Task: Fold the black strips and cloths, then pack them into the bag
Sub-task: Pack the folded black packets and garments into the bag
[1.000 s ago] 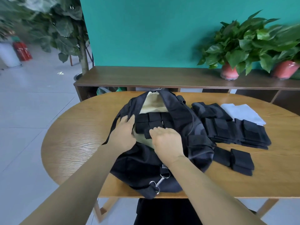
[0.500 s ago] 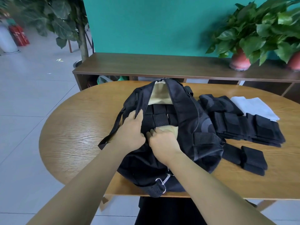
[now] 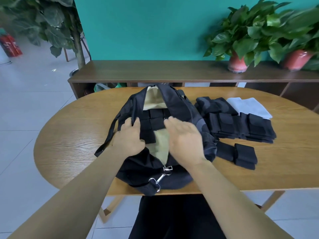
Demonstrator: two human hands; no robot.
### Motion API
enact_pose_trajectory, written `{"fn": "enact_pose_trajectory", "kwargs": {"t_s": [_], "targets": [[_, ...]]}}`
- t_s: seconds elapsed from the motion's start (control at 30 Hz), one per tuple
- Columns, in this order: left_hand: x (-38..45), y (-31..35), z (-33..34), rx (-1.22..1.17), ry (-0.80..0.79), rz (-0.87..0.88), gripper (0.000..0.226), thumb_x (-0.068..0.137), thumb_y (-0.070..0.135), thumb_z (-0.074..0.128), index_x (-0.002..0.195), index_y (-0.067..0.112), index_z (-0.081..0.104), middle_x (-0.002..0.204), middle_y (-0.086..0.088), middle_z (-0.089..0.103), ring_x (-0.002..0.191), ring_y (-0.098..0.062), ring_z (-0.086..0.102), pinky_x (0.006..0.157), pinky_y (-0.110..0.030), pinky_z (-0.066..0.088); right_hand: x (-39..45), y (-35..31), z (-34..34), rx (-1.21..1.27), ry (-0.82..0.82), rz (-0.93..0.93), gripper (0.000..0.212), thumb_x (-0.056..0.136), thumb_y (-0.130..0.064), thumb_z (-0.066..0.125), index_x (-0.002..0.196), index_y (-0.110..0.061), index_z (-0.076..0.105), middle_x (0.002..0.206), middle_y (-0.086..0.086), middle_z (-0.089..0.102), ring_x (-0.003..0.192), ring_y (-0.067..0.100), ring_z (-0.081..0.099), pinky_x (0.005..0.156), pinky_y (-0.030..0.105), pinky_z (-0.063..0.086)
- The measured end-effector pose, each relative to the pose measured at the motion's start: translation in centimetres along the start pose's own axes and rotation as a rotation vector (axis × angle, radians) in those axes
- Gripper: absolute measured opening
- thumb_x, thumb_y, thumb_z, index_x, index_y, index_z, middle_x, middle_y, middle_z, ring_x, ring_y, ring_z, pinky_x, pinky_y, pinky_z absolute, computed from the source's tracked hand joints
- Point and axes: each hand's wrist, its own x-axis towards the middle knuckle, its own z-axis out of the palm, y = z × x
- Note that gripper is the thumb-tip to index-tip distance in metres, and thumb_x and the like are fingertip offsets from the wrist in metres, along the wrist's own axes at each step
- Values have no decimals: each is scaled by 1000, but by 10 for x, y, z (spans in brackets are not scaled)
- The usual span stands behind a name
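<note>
A black bag [image 3: 179, 109] with a beige lining lies unzipped on the wooden table [image 3: 69, 144]. Several folded black strips [image 3: 155, 119] sit in rows inside its opening. My left hand [image 3: 129, 137] grips the bag's left rim, thumb side against the packed strips. My right hand [image 3: 184, 137] hovers flat and blurred over the right side of the opening, holding nothing. More folded black strips [image 3: 241, 128] are stacked to the right of the bag, and a small folded black pile [image 3: 244, 156] lies nearer the front.
A white cloth [image 3: 248, 106] lies behind the black stacks. A metal clip and strap [image 3: 158, 178] hang at the bag's near end, by the table's front edge. A low wooden shelf [image 3: 172, 71] with two potted plants [image 3: 241, 40] stands behind the table.
My right hand has come up out of the bag and opened flat, drifting right. The lining in the front of the opening now shows. My left hand stays on the left rim.
</note>
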Motion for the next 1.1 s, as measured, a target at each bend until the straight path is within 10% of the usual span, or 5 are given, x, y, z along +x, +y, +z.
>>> {"fn": "enact_pose_trajectory", "kwargs": {"t_s": [0.13,0.4,0.7,0.83,1.1], "targets": [[2,4,3,30,-15,-23,82,92,30,54,155,14,4,156,-12,6,141,-33,20,103,-45,40,-40,60,-35,-173,80,286,47,79,-6,42,121,0,63,122,18,64,113,28,62,97,46,48],[6,8,7,51,-46,-56,82,91,27,55,155,13,5,157,-12,6,141,-34,20,105,-47,38,-116,113,-58,-198,-450,739,51,94,-10,39,144,-4,33,153,11,33,145,24,21,119,39,16],[7,8,8,58,-62,-54,82,90,22,56,154,11,6,156,-12,9,139,-34,22,102,-46,40,-107,104,-62,-267,-443,666,22,94,-8,44,113,-7,53,118,7,58,116,23,53,84,30,45],[5,9,6,52,-54,-54,81,90,20,56,154,10,7,154,-12,11,137,-33,23,101,-45,41,-101,107,-64,-330,-451,686,18,91,-1,47,105,-8,55,101,5,62,96,24,60,60,26,33],[-1,5,2,-16,-9,-26,83,89,18,55,155,11,4,158,-11,6,142,-31,18,102,-42,41,-85,98,-55,-198,105,587,27,85,2,44,105,-2,62,112,12,69,105,30,67,55,32,50]]}}
